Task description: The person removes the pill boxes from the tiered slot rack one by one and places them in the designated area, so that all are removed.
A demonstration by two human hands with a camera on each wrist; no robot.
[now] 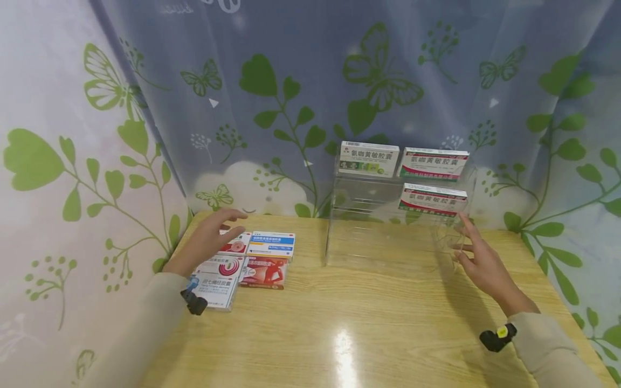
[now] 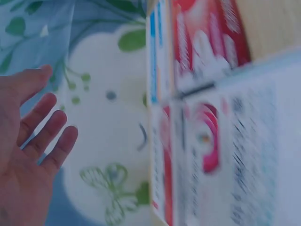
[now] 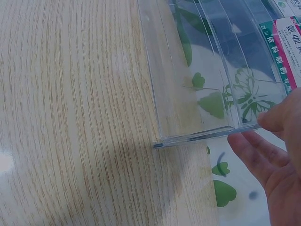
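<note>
Head view, left to right: left hand (image 1: 209, 237) hovers spread over the flat medicine boxes (image 1: 252, 261) at lower left, gripping none; judged between picks, next needing a grasp on one box. Right hand (image 1: 477, 258), fingers loose, sits beside the clear rack (image 1: 349, 237). Box print in left wrist view is blurred.

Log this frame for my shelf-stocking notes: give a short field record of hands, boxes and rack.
left hand: open, hovering over the table boxes, holding nothing
right hand: open, fingers at the rack's right end, holding nothing
rack: clear, tiered, at the back of the table
rack boxes: three; two on the top tier, one below on the right
table boxes: four, lying flat, front left
backdrop: curtain with leaf and butterfly print
</note>
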